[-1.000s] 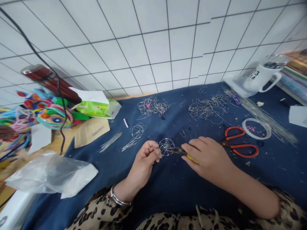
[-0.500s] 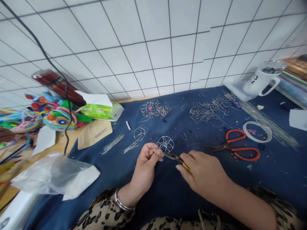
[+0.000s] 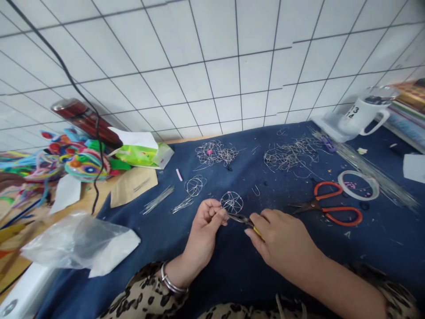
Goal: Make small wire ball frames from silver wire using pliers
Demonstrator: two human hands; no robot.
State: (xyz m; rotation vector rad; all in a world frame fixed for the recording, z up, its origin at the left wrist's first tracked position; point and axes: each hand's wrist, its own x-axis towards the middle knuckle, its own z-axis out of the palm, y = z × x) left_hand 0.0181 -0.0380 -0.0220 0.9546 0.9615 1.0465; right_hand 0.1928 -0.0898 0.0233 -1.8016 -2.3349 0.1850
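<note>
My left hand (image 3: 206, 221) is pinched shut on the lower edge of a small round wire web (image 3: 231, 202) that stands just above the blue cloth (image 3: 212, 261). My right hand (image 3: 282, 241) is closed round yellow-handled pliers (image 3: 245, 220). The plier tips meet the wire right at my left fingertips. Both forearms come in from the bottom edge, in leopard-print sleeves, with a silver bangle on the left wrist.
Orange-handled scissors (image 3: 328, 206) and a tape ring (image 3: 358, 184) lie to the right. Wire tangles (image 3: 290, 153), finished webs (image 3: 215, 153) and straight wire bundles (image 3: 158, 199) lie farther back. A white mug (image 3: 360, 113) stands far right. A plastic bag (image 3: 79, 243) and colourful craft pieces (image 3: 83, 161) are at left.
My right hand drew back toward me and the pliers shifted from the web's middle to its lower edge by my left fingertips. The view tilted slightly.
</note>
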